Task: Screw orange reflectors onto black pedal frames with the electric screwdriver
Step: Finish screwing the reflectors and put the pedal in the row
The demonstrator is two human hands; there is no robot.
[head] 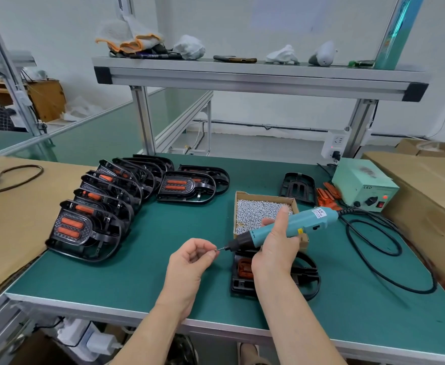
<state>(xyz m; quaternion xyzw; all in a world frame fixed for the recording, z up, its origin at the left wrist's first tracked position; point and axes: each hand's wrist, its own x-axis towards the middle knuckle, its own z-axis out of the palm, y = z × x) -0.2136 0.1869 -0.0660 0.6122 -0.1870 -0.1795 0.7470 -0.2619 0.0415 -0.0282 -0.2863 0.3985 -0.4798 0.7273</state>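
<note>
Rags (189, 47) and a phone (234, 59) lie on the upper shelf (242, 76); cardboard boxes (413, 177) stand at right.

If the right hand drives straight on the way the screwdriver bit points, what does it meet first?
Most likely the small screw pinched by the left hand: the right hand aims the electric screwdriver at it, bit almost touching, though depth is unclear.

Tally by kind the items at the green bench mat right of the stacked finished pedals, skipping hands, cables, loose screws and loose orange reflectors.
Teal electric screwdriver: 1
Brown cardboard screw box: 1
Pale green metal power unit: 1
Black plastic pedal frames, far and near: 2
Total: 5
</note>
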